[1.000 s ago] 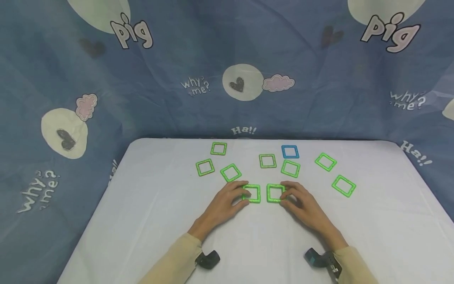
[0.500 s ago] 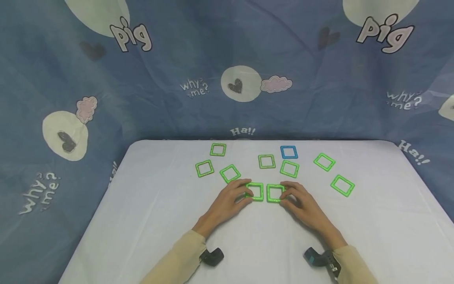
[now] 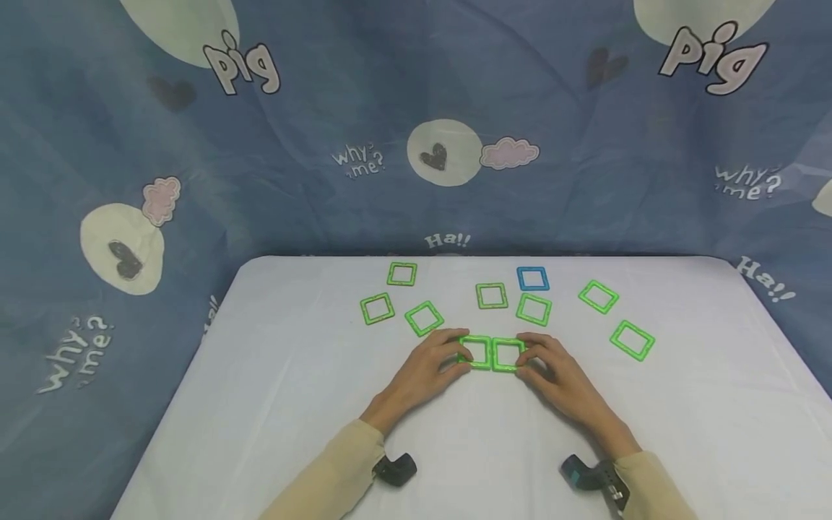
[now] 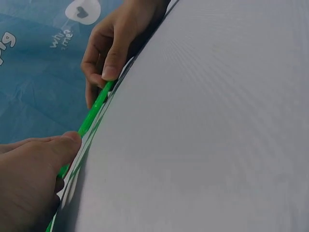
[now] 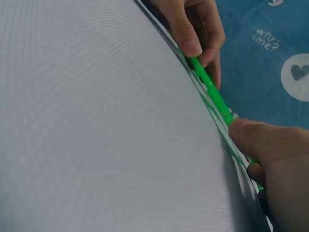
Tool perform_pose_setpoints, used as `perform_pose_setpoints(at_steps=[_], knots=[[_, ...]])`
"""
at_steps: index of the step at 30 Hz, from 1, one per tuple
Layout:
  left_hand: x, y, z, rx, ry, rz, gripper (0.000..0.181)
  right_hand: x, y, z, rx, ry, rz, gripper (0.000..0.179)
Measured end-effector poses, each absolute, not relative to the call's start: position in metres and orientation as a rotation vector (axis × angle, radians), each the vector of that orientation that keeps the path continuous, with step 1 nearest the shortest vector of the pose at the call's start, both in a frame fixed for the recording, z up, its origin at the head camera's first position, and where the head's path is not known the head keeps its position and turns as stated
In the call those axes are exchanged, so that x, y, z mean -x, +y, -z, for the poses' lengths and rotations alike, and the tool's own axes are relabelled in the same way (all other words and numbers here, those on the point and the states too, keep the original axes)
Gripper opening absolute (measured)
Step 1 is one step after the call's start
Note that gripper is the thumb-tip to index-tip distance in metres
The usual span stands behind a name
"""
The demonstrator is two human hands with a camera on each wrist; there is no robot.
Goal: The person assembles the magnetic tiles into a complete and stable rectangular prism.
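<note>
Two green square frame-shaped building tiles lie side by side in the head view, their facing edges together. My left hand [image 3: 429,367] pinches the outer edge of the left green tile [image 3: 488,352] between thumb and fingers. On the other side, my right hand [image 3: 557,374] holds the right green tile [image 3: 505,369] the same way by its outer edge. Both wrist views show the pair edge-on as a green strip [image 4: 94,113] between the two hands, low over the white tabletop. The fingers hide the outer edges of the tiles.
Behind the hands lie several more green square tiles, among them one at the left [image 3: 377,320] and one at the right [image 3: 633,353]. A blue square tile [image 3: 533,289] is near the back edge of the white table [image 3: 292,375]. A patterned blue cloth [image 3: 325,209] hangs behind.
My left hand has slid its green tile to the right, closing the gap until it meets the other tile. The right hand has stayed in place with its tile.
</note>
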State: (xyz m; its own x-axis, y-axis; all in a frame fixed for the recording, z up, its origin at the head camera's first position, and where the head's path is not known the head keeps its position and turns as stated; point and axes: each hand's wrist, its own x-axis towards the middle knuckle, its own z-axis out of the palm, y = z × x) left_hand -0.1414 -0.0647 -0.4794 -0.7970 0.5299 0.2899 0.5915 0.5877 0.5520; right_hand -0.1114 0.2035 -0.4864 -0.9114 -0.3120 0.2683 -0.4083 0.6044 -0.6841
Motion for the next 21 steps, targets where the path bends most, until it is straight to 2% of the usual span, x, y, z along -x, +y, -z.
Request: perform_pose_setpoints(at_steps=[21], knots=[[0.1373,-0.0633,0.481,0.939,-2.835,0.933,0.01,0.1067,0.2006,0.4857,-0.61,-2.762,-1.128,0.015]])
